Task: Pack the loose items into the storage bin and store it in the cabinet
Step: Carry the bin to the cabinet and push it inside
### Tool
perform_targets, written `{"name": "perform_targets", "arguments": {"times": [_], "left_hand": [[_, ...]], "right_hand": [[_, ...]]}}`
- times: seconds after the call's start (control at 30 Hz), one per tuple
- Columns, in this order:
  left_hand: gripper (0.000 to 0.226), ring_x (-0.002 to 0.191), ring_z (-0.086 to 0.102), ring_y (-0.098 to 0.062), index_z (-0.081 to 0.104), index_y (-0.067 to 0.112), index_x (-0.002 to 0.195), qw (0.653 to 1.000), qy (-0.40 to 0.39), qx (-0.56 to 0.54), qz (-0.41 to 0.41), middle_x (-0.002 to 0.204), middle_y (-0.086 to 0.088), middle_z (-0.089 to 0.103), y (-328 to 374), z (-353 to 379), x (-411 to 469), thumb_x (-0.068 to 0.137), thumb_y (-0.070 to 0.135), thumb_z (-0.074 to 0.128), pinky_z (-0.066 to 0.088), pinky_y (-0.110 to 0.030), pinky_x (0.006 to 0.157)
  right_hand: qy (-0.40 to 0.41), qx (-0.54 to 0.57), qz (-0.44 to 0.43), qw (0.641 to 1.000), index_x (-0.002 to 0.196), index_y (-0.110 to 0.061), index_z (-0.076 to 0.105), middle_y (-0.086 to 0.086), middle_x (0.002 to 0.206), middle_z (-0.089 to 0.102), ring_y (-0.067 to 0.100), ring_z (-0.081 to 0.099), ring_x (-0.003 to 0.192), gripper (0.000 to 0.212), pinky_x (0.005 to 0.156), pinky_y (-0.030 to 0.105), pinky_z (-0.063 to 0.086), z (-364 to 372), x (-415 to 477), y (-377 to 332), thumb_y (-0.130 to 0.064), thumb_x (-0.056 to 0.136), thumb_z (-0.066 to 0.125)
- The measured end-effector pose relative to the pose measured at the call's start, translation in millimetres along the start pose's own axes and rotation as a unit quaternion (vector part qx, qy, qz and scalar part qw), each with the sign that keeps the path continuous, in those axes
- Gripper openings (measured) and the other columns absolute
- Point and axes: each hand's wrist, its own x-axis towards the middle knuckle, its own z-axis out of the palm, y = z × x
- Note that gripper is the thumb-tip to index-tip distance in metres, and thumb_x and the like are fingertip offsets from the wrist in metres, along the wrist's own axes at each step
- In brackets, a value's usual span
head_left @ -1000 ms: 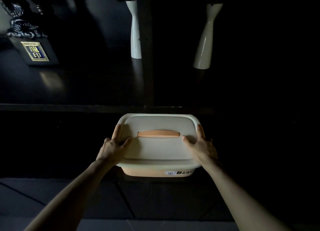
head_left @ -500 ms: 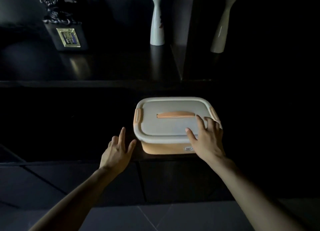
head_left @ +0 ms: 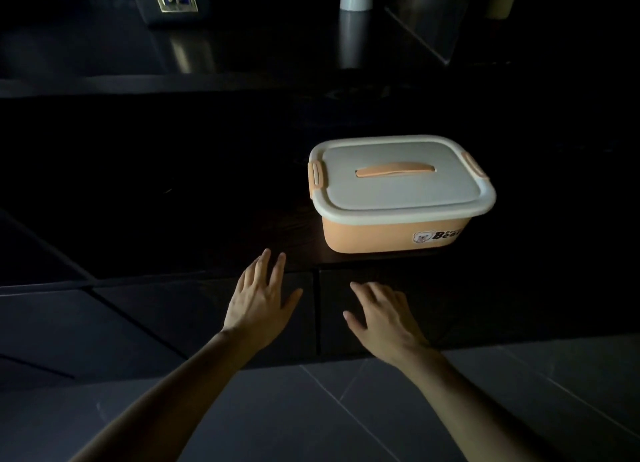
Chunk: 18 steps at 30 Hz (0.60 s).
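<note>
1. Cabinet (head_left: 207,171): a dark, dim recess under a dark upper ledge. Its wood-grain shelf carries the bin. Below the shelf's front edge, two closed dark fronts are seen, split by a vertical seam.
2. Floor (head_left: 346,409): grey tiles at the bottom of the view. No loose items are seen on it or on the shelf.
3. Bin (head_left: 391,233): orange body with a bear label, set on the shelf near its front edge, right of centre, upright and square to the edge. It is judged to be stored in place, pushed just far enough in to sit fully on the shelf.
4. Lid (head_left: 398,188): white, seated flat on the bin, with side clips down at left and right and an orange handle lying flat in its recess. Packing is judged done, since it is closed.
5. Left hand (head_left: 258,299): held in front of the shelf's front edge, left of the bin, fingers apart and straight, nothing gripped, clear of the bin.
6. Right hand (head_left: 381,318): held below the front edge, in front of the fronts, fingers spread and loosely bent, empty, apart from the bin. Release is judged finished.
</note>
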Motion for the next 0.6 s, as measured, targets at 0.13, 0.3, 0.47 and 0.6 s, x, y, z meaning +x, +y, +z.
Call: {"name": "perform_targets", "arguments": {"times": [0.13, 0.3, 0.47, 0.6], "left_hand": [[0.074, 0.143, 0.007, -0.025, 0.007, 0.017, 0.148, 0.999, 0.033, 0.027, 0.024, 0.156, -0.012, 0.009, -2, 34, 8, 0.090, 0.057, 0.030, -0.006, -0.032, 0.112], [0.077, 0.144, 0.007, -0.024, 0.008, 0.011, 0.147, 0.994, 0.064, 0.076, 0.047, 0.155, -0.012, 0.016, -16, 77, 14, 0.089, 0.057, 0.031, -0.010, -0.043, 0.114], [0.081, 0.143, 0.010, -0.026, 0.020, 0.007, 0.145, 0.988, 0.130, 0.040, 0.075, 0.152, -0.017, 0.022, -24, 102, 22, 0.087, 0.063, 0.029, 0.002, -0.044, 0.115], [0.074, 0.142, 0.013, -0.023, 0.029, 0.006, 0.141, 0.977, 0.197, 0.001, 0.084, 0.149, -0.016, 0.029, -27, 116, 27, 0.088, 0.057, 0.032, 0.002, -0.043, 0.116]], "right_hand": [[-0.006, -0.025, -0.024, 0.999, 0.141, -0.024, 0.025, 0.005, 0.146, 0.029, 0.021, 0.028, 0.133, 0.061, 0.107, 0.037, 0.024, 42, 20, 2, -0.052, 0.088, 0.039], [0.045, -0.067, -0.081, 0.993, 0.144, -0.021, 0.018, 0.012, 0.153, 0.014, 0.027, 0.011, 0.140, 0.066, 0.111, 0.041, 0.015, 79, 42, 11, -0.045, 0.089, 0.045], [0.129, -0.078, -0.095, 0.984, 0.138, -0.018, 0.036, 0.019, 0.142, 0.033, 0.036, 0.032, 0.130, 0.061, 0.107, 0.048, 0.028, 104, 57, 11, -0.040, 0.084, 0.055], [0.227, -0.060, -0.061, 0.970, 0.137, -0.011, 0.036, 0.015, 0.136, 0.042, 0.031, 0.040, 0.127, 0.070, 0.106, 0.049, 0.029, 125, 62, 13, -0.044, 0.079, 0.057]]}}
